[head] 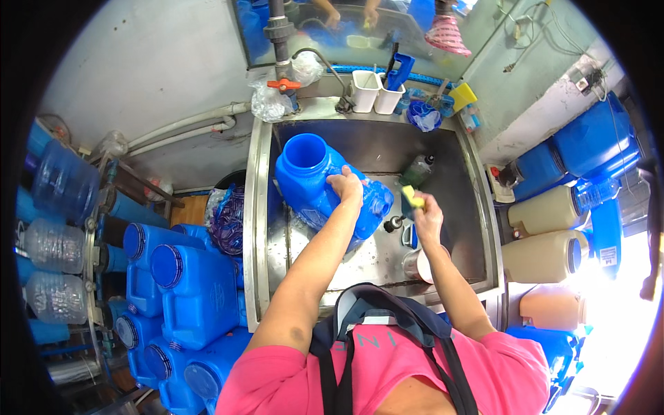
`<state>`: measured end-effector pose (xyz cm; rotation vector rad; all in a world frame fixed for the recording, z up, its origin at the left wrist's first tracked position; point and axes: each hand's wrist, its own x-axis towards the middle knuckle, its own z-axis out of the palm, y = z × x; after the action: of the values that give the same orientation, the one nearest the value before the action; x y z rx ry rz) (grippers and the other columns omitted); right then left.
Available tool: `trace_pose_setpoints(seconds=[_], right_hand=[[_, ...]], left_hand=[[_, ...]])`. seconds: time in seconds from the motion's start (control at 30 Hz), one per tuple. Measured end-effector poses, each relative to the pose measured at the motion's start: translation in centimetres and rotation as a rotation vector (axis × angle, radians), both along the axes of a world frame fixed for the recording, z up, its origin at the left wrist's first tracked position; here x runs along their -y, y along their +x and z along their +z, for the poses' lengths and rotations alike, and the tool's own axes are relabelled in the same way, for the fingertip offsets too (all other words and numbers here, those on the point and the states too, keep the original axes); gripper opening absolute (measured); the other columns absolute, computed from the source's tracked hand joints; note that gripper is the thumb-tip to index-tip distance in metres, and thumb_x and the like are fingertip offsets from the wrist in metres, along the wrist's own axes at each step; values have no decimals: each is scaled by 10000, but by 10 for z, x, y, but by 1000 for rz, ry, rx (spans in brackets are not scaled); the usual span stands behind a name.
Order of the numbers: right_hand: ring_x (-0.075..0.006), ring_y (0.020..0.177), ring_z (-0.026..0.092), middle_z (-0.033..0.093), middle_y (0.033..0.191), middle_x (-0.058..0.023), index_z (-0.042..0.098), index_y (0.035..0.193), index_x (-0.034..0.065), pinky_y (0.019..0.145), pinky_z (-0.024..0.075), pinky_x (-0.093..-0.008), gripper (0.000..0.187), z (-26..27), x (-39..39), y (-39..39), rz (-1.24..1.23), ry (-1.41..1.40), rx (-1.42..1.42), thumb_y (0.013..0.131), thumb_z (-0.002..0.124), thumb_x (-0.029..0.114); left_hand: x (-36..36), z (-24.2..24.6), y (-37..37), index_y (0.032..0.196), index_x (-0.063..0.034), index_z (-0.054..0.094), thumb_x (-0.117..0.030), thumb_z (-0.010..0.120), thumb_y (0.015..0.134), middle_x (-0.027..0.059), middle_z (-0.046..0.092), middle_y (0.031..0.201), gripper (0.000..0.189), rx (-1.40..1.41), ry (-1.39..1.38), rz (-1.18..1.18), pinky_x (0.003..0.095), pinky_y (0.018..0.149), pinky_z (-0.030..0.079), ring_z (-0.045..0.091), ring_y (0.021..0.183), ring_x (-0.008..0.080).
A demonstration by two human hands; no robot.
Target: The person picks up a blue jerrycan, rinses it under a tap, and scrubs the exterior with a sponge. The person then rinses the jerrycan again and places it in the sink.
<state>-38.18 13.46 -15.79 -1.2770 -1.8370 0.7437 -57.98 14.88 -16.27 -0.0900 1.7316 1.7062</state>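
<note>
A blue plastic water container (316,189) lies tilted in the stainless steel sink (363,267), its wide uncapped mouth at the upper left. My left hand (346,184) grips it near the middle. To its right, my right hand (429,210) holds a yellow sponge (413,197), apart from the container. Beyond the sponge, a green-tinted bottle (416,170) leans in the sink. Below the sponge are a dark round fitting (394,224) and a small blue and white object (410,236). A white tub (417,265) stands partly behind my right forearm.
Capped blue containers (199,295) are stacked left of the sink. Two white bins (365,91) and a yellow item (462,96) sit on the back ledge, near a pipe with an orange valve handle (284,84). Beige containers (542,259) line the right side.
</note>
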Motion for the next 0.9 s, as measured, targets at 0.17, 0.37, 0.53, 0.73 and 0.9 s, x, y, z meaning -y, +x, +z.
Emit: trace_pose_setpoints(seconds=[0.17, 0.37, 0.53, 0.73, 0.9], right_hand=[[-352, 1157, 590, 595, 1265, -186, 617, 1130, 55, 1004, 454, -405, 490, -6, 37, -43, 261, 411, 137, 683, 561, -138], [-346, 996, 656, 679, 1064, -154, 674, 1067, 49, 859, 529, -424, 455, -53, 47, -2, 619, 630, 98, 673, 557, -146], [-331, 929, 656, 667, 983, -161, 670, 938, 34, 809, 531, -375, 358, -43, -13, 6, 366, 375, 35, 663, 528, -144], [-370, 839, 612, 604, 948, -172, 651, 900, 21, 707, 498, -422, 225, -38, 41, -19, 46, 280, 76, 739, 544, -95], [-361, 844, 619, 591, 895, -173, 714, 954, 87, 727, 508, -402, 331, -56, 100, -19, 338, 184, 61, 714, 565, -86]], left_hand=[[-15, -22, 8, 1125, 71, 339, -222, 520, 990, 225, 569, 949, 370, 148, 252, 163, 365, 523, 531, 610, 586, 258], [-15, -45, 5, 1037, 85, 334, -236, 529, 987, 208, 550, 850, 379, -37, 205, 123, 369, 473, 519, 580, 514, 247], [-4, -33, 14, 1010, 76, 342, -253, 534, 982, 192, 538, 793, 383, -73, 201, 122, 373, 431, 504, 569, 490, 261], [10, -21, 14, 1023, 85, 374, -265, 527, 983, 184, 544, 784, 384, -70, 160, 32, 364, 425, 500, 558, 479, 252], [2, -25, 16, 973, 77, 359, -296, 510, 986, 201, 560, 742, 403, -99, 181, 130, 364, 448, 501, 584, 465, 271]])
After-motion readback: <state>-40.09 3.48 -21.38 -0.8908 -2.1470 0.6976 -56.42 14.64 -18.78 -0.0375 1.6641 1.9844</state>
